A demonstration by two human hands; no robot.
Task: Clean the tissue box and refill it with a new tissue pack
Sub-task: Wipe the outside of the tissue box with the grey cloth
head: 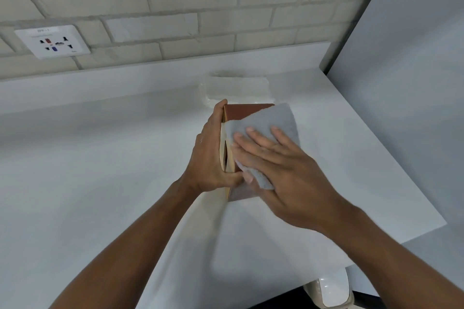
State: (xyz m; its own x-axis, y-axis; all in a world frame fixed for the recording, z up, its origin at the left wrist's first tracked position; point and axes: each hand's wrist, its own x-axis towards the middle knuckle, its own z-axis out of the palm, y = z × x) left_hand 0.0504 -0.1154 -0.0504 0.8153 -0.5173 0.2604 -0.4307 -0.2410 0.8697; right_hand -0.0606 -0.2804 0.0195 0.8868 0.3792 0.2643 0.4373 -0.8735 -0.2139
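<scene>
A brown tissue box (241, 111) with a cream face stands tipped on its side on the white counter (100, 158). My left hand (211, 155) grips its left side, fingers and thumb curled round the edge. My right hand (278, 170) lies flat on a grey cloth (273, 120) and presses it against the box's upward-facing side. Behind the box lies a clear-wrapped white tissue pack (237, 88), partly hidden by the box.
A brick wall with a power socket plate (52, 41) rises behind the counter. A grey panel (414, 83) closes off the right side. The counter's front right corner ends near a white chair part (331, 291) below.
</scene>
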